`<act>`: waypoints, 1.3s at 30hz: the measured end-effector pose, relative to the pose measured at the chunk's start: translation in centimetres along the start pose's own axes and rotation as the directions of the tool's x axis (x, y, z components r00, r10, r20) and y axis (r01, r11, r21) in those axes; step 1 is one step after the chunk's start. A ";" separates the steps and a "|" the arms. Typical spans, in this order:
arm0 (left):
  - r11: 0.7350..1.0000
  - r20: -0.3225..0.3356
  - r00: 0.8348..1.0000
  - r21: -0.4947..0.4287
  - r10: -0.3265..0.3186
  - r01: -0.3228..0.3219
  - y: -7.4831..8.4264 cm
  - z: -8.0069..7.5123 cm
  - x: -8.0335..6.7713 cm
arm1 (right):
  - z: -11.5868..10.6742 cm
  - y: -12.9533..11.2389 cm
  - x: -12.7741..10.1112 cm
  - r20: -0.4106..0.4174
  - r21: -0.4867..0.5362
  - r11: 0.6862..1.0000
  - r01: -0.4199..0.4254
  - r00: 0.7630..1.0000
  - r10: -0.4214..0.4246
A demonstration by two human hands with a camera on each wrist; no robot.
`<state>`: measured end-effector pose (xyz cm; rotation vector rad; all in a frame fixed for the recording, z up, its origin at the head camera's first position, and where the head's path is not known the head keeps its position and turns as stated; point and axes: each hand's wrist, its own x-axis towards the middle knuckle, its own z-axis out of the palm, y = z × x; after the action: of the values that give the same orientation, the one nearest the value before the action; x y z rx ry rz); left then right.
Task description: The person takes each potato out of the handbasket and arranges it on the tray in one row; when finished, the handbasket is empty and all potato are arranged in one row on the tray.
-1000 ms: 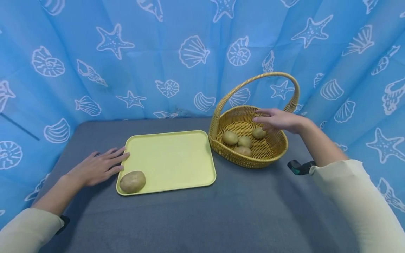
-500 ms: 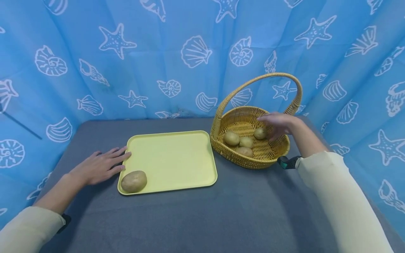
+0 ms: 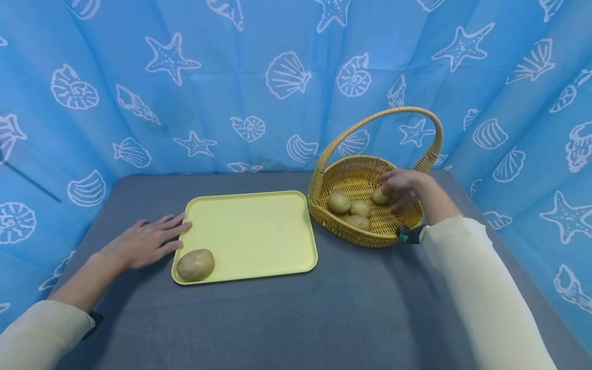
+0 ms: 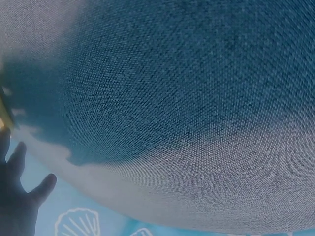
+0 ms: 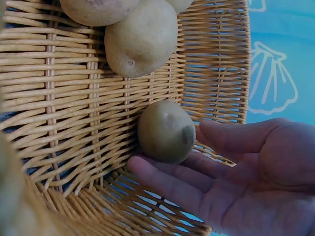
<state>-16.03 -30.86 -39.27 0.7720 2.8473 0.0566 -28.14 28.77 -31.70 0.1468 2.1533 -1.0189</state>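
Observation:
My right hand reaches down into the right side of a wicker basket. In the right wrist view, a small potato with a dark patch sits between the thumb and the extended fingers. The thumb tip is right at its side, and the fingers lie along its lower side. My left hand lies with fingers spread, fingertips over the left rim of a yellow tray. A larger potato lies in the tray's near left corner, just below that hand.
Several other potatoes, one of them a round potato, lie in the left part of the basket. Its tall arched handle rises over the opening. A blue shell-patterned curtain hangs behind the grey-covered table.
My right hand has lowered from above the basket into it, with thumb and fingers coming to either side of the small potato. The left hand has stayed at the tray's edge.

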 end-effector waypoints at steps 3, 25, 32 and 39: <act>1.000 0.002 1.000 0.004 -0.007 0.007 -0.1 0.0 0.0 | 0.1 -0.2 0.0 -0.005 -0.034 0.999 -0.016 1.000 0.016; 1.000 0.014 1.000 0.029 0.008 -0.008 0.0 -0.4 0.1 | 0.1 -1.4 -0.3 -0.069 -0.306 0.949 0.076 0.992 -0.102; 1.000 0.013 1.000 0.021 0.005 -0.006 0.2 -0.5 0.0 | -0.4 -2.2 -2.4 -0.014 -0.250 0.930 0.270 0.959 -0.282; 1.000 0.013 1.000 0.029 0.004 -0.004 0.2 -0.3 0.1 | 0.5 -3.5 -4.6 0.039 -0.285 0.889 0.358 0.931 -0.362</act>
<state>-16.10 -30.65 -38.94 0.7812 2.8401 0.0113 -25.91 26.98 -26.68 -0.4013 2.3674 -0.8867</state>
